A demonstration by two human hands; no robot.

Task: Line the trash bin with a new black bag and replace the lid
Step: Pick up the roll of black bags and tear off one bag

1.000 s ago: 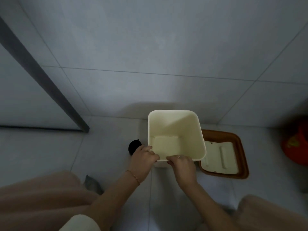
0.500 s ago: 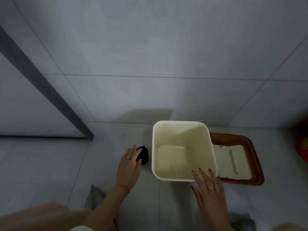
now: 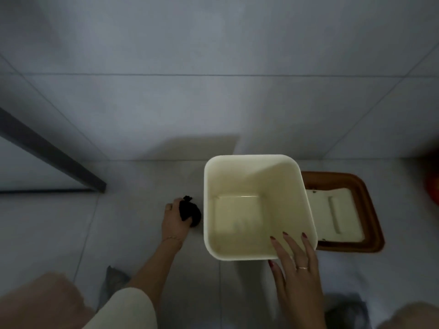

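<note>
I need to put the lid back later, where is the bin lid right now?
In the head view the lid lies upside down on the floor, right of the empty bin, touching it or nearly so, beyond the right hand.

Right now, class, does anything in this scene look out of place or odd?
Only the lid: it lies upside down on the floor, right of the empty, unlined bin, not on it. The black bag is bunched in the left hand; the right hand rests on the bin's near rim. Nothing looks spilled or broken.
</note>
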